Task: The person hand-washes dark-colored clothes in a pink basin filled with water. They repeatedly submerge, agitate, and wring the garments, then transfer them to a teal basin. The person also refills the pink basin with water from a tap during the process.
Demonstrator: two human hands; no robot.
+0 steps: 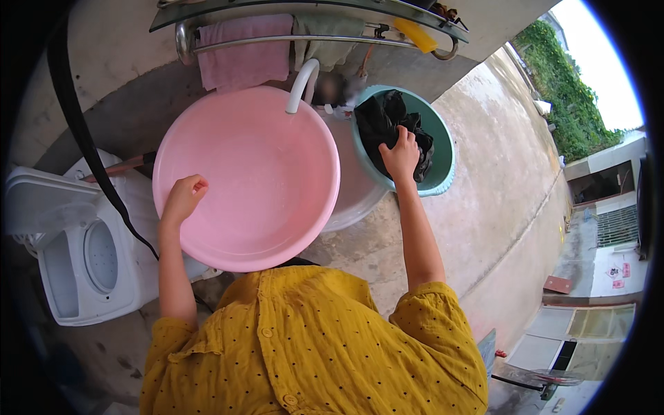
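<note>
A large round pink plastic basin [249,171] lies in front of me, with a curved white faucet spout [300,91] over its far edge. Over the basin's left rim is my left hand [184,197], its fingers curled and nothing seen in them. My right hand [401,155] rests on black cloth [374,124] bunched inside a teal plastic basin [441,171] to the right. The fingers are bent and spread over the cloth; whether they grip it cannot be told.
A twin-tub washing machine [98,259] with its lid raised stands at the left. On the wall, a metal rail [249,41] holds a pink towel [244,62] and a grey-green towel [332,46] below a glass shelf [290,7]. Concrete ground [482,181] extends right.
</note>
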